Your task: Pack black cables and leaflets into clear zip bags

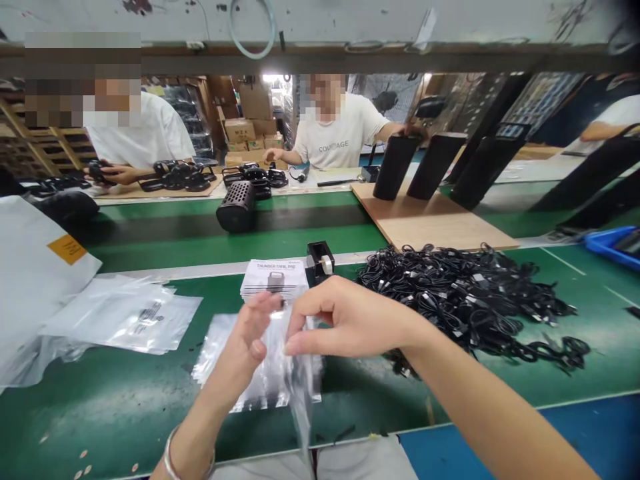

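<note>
My right hand (340,320) pinches the top edge of a thin clear plastic bag (295,380) between thumb and forefinger, the other fingers curled in. My left hand (250,340) lies against the same bag from the other side, its fingers straight and pressed together; I cannot tell whether its thumb grips the film. The bag hangs between my hands, just above the near edge of the green table (125,407).

Under my hands lies a loose stack of small clear bags (220,360). Just beyond my fingers sits a pile of white printed leaflets (273,275), and beside it a black tape dispenser (320,261). To my right spreads a big heap of coiled black cables (470,300). To my left lie larger clear bags with black print (135,313).

Across the table a black perforated cylinder (236,205) lies on its side, tall black tubes (395,167) stand on a wooden board (440,227), and two people in white shirts (340,140) are seated.
</note>
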A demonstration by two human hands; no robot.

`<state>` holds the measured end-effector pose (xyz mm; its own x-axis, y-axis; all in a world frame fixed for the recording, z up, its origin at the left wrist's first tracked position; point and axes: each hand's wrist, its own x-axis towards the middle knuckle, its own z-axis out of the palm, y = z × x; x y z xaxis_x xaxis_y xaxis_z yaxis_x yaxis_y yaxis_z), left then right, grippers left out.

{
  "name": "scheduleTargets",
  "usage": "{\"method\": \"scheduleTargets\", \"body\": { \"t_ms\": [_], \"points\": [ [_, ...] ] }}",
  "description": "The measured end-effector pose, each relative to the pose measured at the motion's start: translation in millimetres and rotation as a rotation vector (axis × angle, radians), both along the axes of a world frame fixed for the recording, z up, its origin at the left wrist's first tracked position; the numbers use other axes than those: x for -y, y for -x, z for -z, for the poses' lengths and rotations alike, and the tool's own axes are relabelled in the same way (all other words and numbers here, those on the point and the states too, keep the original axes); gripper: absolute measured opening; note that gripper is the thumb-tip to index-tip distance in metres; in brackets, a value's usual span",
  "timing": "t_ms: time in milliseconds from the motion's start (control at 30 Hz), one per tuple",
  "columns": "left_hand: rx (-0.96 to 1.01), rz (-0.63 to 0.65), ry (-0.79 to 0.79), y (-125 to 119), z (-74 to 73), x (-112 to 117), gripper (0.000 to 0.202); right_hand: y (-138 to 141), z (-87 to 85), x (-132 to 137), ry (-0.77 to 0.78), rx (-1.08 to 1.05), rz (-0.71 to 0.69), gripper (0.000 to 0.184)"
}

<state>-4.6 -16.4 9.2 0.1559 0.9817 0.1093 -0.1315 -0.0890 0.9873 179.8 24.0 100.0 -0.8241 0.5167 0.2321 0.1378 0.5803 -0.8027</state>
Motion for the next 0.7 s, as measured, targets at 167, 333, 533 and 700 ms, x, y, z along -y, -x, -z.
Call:
{"method": "scheduleTargets", "body": {
  "t_ms": [167, 333, 533, 700],
  "points": [
    [0.133, 0.361, 0.198, -15, 8.3, 9, 0.049, -16, -22.9, 0, 0.093, 0.103, -0.253, 0.012],
    [0.099, 0.109, 0.282, -20, 7.1, 17, 0.026, -43, -23.0, 13, -0.037, 0.253, -0.012, 0.011],
    [-0.199, -0.279, 0.183, -17, 8.6, 13, 0.029, -52, 33.8, 25, 0.157, 0.01, 0.55, 0.04],
    [-0.319, -0.259, 0.11, -9, 14.0, 5, 0.026, -30, 83.1, 24, 0.286, -0.054, 0.633, 0.021]
  ]
}}
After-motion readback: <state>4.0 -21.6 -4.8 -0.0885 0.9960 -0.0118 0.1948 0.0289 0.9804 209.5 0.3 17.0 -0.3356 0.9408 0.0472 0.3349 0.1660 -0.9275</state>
